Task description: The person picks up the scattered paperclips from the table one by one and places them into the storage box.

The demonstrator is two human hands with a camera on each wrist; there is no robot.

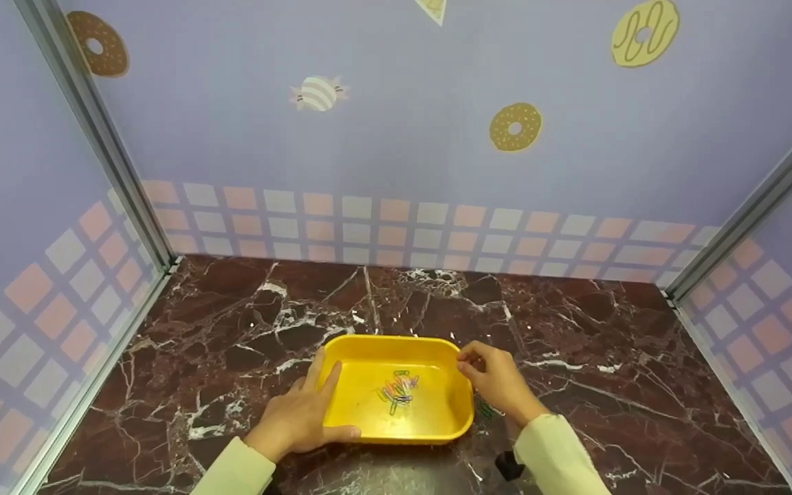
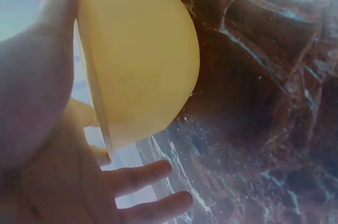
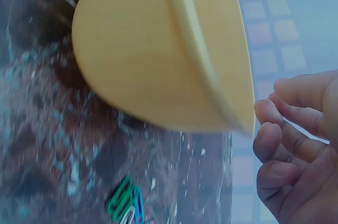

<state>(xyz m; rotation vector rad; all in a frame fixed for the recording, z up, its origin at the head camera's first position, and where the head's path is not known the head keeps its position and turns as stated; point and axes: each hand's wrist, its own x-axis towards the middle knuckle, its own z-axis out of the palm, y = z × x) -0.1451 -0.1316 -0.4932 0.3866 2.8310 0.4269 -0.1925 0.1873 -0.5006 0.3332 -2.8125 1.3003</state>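
Observation:
A yellow plastic tray (image 1: 430, 433) stands on the marbled table with a small heap of colourful paper clips (image 1: 396, 392) on its floor. My left hand (image 1: 296, 416) holds the tray's left end, thumb along the front rim and fingers straddling the left wall. In the left wrist view, two fingers (image 2: 153, 192) extend outside the wall. At the tray's right rim is my right hand (image 1: 496, 375), its fingers bent and thumb close to the index fingertip. Nothing shows between those fingertips, though something small could be hidden. More paper clips (image 3: 124, 200), green, blue and white, lie outside the tray's right end.
Dark red marbled tabletop (image 1: 231, 330) surrounds the tray. A purple back wall (image 1: 403, 137) with sweets and a checked border encloses it, with side panels and metal posts (image 1: 100, 137) left and right. Near my right sleeve sits a small black object (image 1: 509, 465).

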